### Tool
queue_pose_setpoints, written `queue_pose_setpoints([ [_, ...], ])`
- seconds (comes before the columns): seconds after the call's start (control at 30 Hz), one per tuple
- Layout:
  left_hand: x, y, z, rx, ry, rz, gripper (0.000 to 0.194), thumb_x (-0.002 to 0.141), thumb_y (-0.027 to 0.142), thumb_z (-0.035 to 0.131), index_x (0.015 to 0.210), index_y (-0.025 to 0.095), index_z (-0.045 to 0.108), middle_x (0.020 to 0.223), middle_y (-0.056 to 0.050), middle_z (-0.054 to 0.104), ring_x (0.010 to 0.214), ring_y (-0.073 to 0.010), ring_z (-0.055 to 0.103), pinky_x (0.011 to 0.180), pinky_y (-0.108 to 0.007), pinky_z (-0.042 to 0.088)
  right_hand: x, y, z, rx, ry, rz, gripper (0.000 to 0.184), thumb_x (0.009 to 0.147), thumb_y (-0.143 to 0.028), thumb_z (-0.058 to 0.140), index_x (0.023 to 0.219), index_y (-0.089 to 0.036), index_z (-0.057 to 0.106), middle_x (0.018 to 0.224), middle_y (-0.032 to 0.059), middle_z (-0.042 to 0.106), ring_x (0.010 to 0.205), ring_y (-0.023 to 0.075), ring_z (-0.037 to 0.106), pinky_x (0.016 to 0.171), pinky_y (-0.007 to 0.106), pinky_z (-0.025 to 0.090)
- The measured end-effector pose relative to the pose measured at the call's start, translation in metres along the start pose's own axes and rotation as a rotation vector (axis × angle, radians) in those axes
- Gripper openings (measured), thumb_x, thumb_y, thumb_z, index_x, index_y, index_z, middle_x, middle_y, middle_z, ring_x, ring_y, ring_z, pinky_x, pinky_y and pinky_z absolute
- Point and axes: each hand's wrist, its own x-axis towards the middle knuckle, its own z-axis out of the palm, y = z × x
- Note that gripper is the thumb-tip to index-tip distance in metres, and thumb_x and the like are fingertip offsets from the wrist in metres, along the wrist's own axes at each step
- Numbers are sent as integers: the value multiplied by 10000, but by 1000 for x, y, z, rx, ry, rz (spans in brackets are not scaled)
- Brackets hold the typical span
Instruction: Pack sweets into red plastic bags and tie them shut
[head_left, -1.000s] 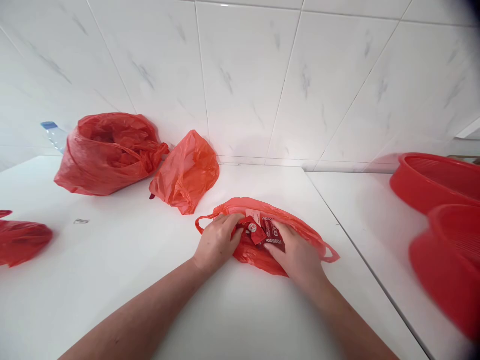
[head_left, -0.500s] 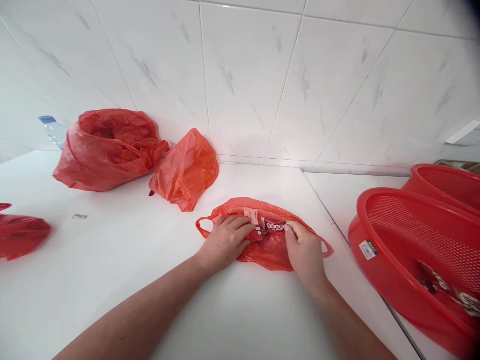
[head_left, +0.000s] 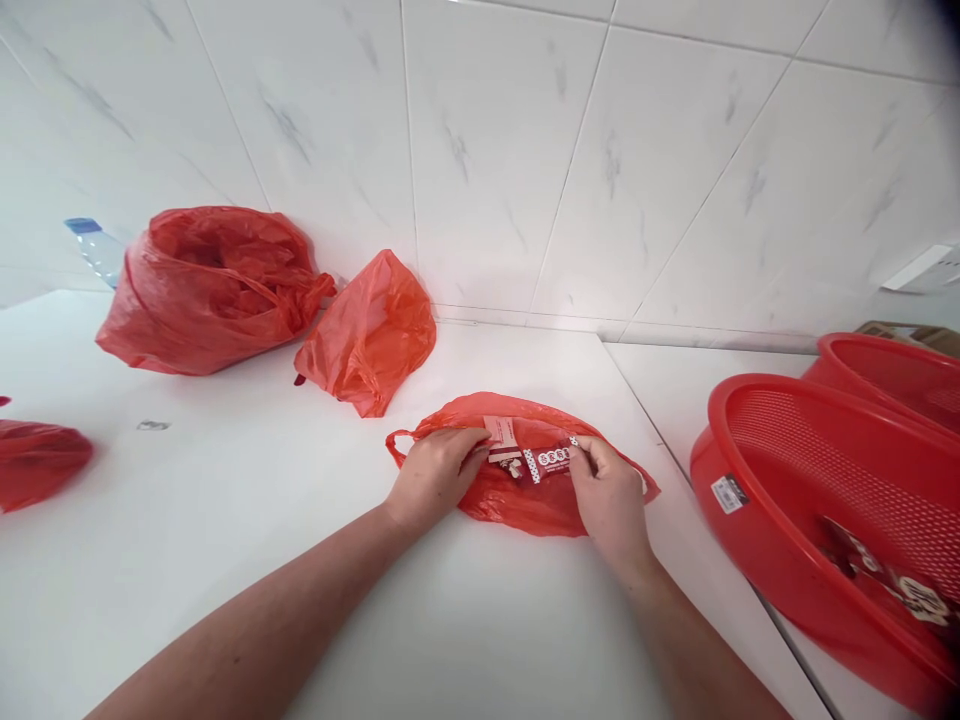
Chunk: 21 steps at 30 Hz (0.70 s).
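A red plastic bag (head_left: 517,515) lies spread on the white table, its mouth open towards me. Inside it are two small wrapped snack packets side by side. My left hand (head_left: 436,472) reaches over the bag's left side and pinches the edge of the left snack packet (head_left: 504,437), which has a pale pink label and a dark red lower part. Between the thumb and fingers of my right hand (head_left: 613,500) is the right end of a dark red snack packet (head_left: 549,461) with white lettering and a checked edge.
A large stuffed red bag (head_left: 202,320) and a smaller red bag (head_left: 371,335) stand by the tiled wall. Behind them is a clear bottle (head_left: 97,252). Another red bag (head_left: 41,465) lies far left. At right are red plastic baskets (head_left: 757,530), the nearer containing snack packets (head_left: 892,580).
My left hand has drawn back left, from lying over the packets to pinching one's edge. More of both packets now shows. My right hand keeps its hold on the other packet.
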Motion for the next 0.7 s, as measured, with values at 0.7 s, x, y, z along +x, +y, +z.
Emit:
queue_pose_setpoints([
  [0.7, 1, -2, 3, -285, 109, -383, 149, 849, 337, 509, 971, 277, 569, 850, 43, 690, 790, -173, 630, 675, -287, 454, -6, -5, 2, -448, 31, -204, 325, 834, -304, 512, 1146, -227, 564, 1147, 118, 532, 793, 201, 612, 543, 292, 467],
])
